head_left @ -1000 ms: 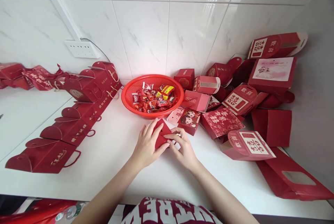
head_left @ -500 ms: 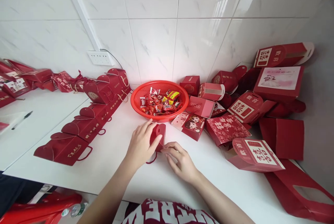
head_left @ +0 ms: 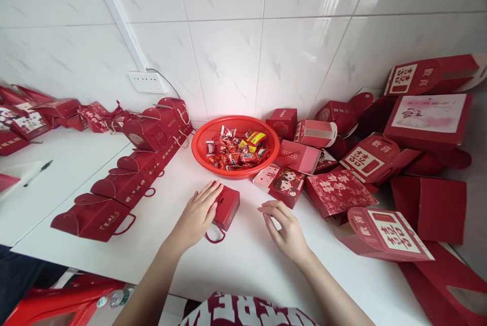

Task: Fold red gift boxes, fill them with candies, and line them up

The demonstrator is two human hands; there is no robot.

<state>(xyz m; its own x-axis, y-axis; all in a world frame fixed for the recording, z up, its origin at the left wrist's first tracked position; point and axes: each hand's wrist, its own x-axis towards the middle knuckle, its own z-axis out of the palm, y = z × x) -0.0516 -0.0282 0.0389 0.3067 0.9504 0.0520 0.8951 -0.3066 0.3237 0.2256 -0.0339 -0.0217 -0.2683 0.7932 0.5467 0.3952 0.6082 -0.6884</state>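
Note:
On the white table stands a small dark-red gift box (head_left: 229,207) with its top folded down and a cord handle (head_left: 215,236) hanging at its front. My left hand (head_left: 198,214) lies along the box's left side and top edge, fingers straight and flat against it. To the right, my right hand (head_left: 284,227) hovers apart from the box; its fingers are loosely bent, with a gap between thumb and forefinger and nothing in them. Just behind the box is a red plastic basket (head_left: 198,156) holding wrapped candies (head_left: 238,148).
A row of red handled boxes (head_left: 117,184) runs along the left. Many assorted red and pink boxes (head_left: 342,189) are heaped at the right, against the wall. A pen (head_left: 38,174) lies at far left; a socket strip (head_left: 147,82) is on the tiled wall.
My right hand has let go of the box and drawn away to the right. The box's raised flap is now folded flat, and my left hand has shifted slightly left on it.

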